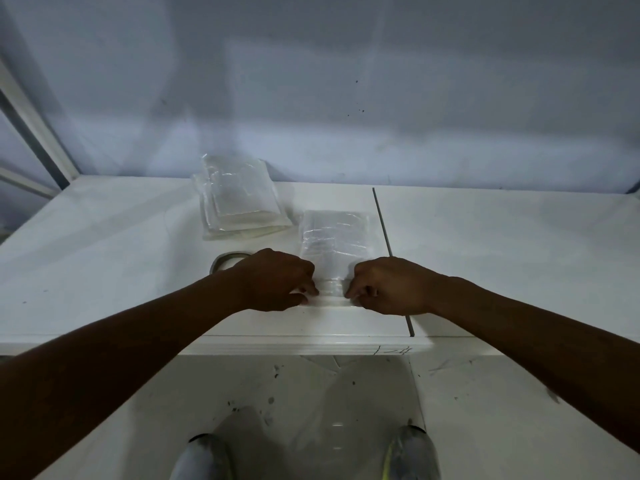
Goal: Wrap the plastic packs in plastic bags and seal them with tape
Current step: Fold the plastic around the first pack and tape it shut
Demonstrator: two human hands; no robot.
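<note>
Left hand (277, 280): knuckles up and fingers curled, with the fingertips pinching the near left corner of the plastic bag (331, 289) low over the table (104, 254).
Right hand (388, 285): mirrors the other, fingers curled under, pinching the near right corner of the same bag; a short stretch of clear film spans the gap between the two hands.
Plastic pack (334, 240): lies flat inside the bag at 12 o'clock from the hands, running away from the person, its surface crinkled and shiny.
Bag end: the part held at the near side looks folded or gathered; I cannot tell whether any tape is on it.
Stack of packs (239, 202): clear flat packs piled at 11 o'clock from the hands, near the wall (311, 81), close to the bagged pack but apart from it.
Tape roll (225, 259): at 10 o'clock, just beyond the left wrist and mostly hidden by it, so only a grey arc shows.
Dark line (384, 223): thin and straight, from 1 o'clock down past the right wrist to the table's front edge; whether it is a rod or a seam I cannot tell.
Floor (311, 393): pale and scuffed, at 6 o'clock.
Shoes (204, 459): two toes at the bottom edge.
</note>
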